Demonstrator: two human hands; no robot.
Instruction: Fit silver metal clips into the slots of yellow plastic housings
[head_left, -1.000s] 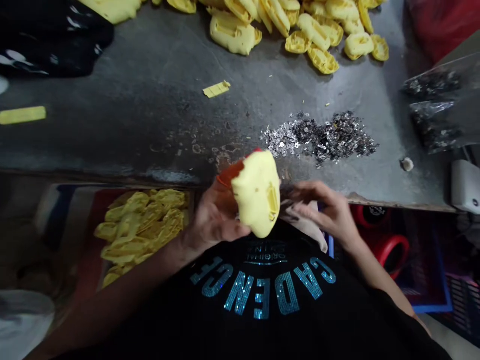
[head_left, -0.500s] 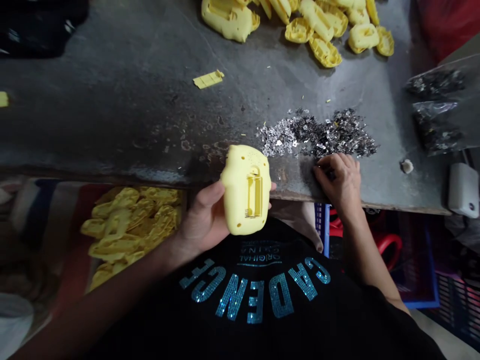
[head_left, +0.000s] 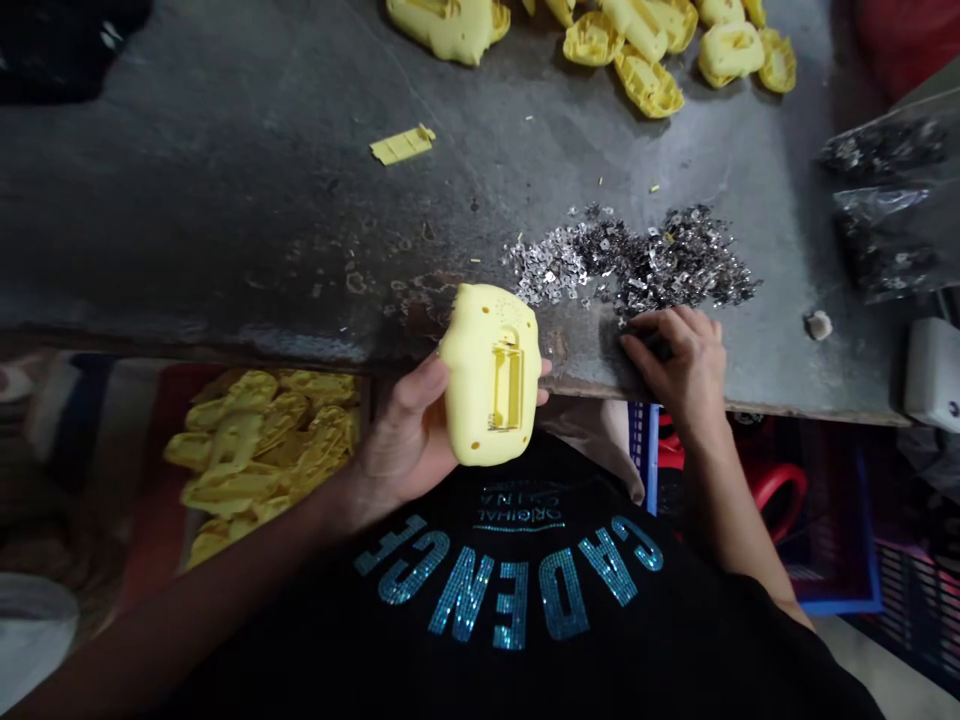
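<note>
My left hand (head_left: 409, 430) is wrapped round a yellow plastic casing (head_left: 472, 400), held in front of my chest at the table edge. An uncovered battery compartment (head_left: 508, 388) faces up on it, with small holes near its corners. My right hand (head_left: 679, 360) rests at the near edge of a pile of small metal contact plates (head_left: 675, 265), its thumb and fingers pinched close together. Whatever lies between those fingertips is too small or hidden to make out.
Several yellow casings (head_left: 649, 80) lie at the back of the grey table (head_left: 247, 200). A flat yellow cover (head_left: 403, 146) lies left of the metal pile. Bags of metal parts (head_left: 885, 235) stand at the right. Below the edge are a box of yellow parts (head_left: 262, 450) and a blue crate (head_left: 874, 570).
My right hand has shifted slightly left and toward me along the pile's edge, its fingers still pinched. The casing stays in my left hand. The whole view has tilted a little.
</note>
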